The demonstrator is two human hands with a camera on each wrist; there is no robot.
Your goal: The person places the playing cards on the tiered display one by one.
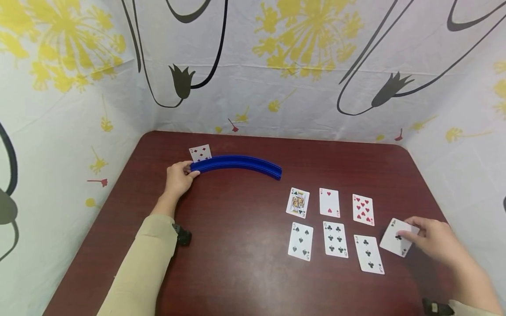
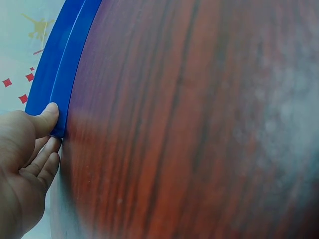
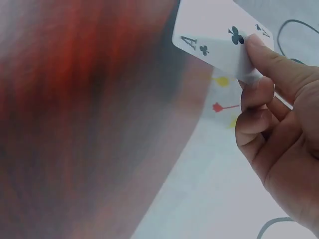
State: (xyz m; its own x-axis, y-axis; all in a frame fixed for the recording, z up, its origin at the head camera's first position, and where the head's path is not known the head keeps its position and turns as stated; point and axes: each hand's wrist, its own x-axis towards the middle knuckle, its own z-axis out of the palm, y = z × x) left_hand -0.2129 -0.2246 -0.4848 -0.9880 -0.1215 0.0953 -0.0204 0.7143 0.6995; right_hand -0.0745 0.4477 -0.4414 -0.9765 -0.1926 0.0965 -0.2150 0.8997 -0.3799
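Observation:
My left hand (image 1: 178,179) grips the left end of a curved blue card holder (image 1: 241,161), its thumb on the near side in the left wrist view. A diamonds playing card (image 1: 200,152) stands up in the holder beside that hand, its lower edge hidden. My right hand (image 1: 432,237) pinches the ace of clubs (image 1: 392,239) between thumb and fingers, face up. In the right wrist view the ace (image 3: 214,30) is tilted, with the thumb on its face and the other fingers curled beneath. Just left of the ace lies the three of clubs (image 1: 369,254).
On the dark red table (image 1: 237,245) lie the king of clubs (image 1: 298,202), two of hearts (image 1: 330,202), another hearts card (image 1: 363,210), five of spades (image 1: 300,241) and six of clubs (image 1: 335,239). Patterned white cloth (image 1: 237,87) surrounds the table's back and sides.

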